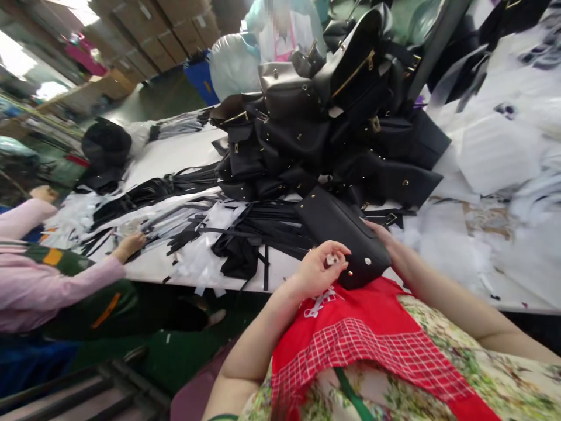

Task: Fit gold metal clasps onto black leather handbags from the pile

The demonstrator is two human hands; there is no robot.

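Note:
A black leather-look handbag (339,225) with small gold studs is tilted against my front at the table's near edge. My right hand (390,242) grips its right side, with most of the fingers hidden behind the bag. Over the bag's lower left, my left hand (322,269) is curled round small whitish pieces (333,259), whose kind I cannot make out. A white spot (367,261) shows on the bag near its lower right corner. Black straps (276,225) spread over the table just left of the bag.
A high heap of black bags (302,134) stands behind the held one. White wrapping sheets (499,152) cover the right side. Black cloth (239,254) and white scraps (199,260) lie at left. A co-worker's hand (131,244) is among straps further left; another person (284,29) is beyond the heap.

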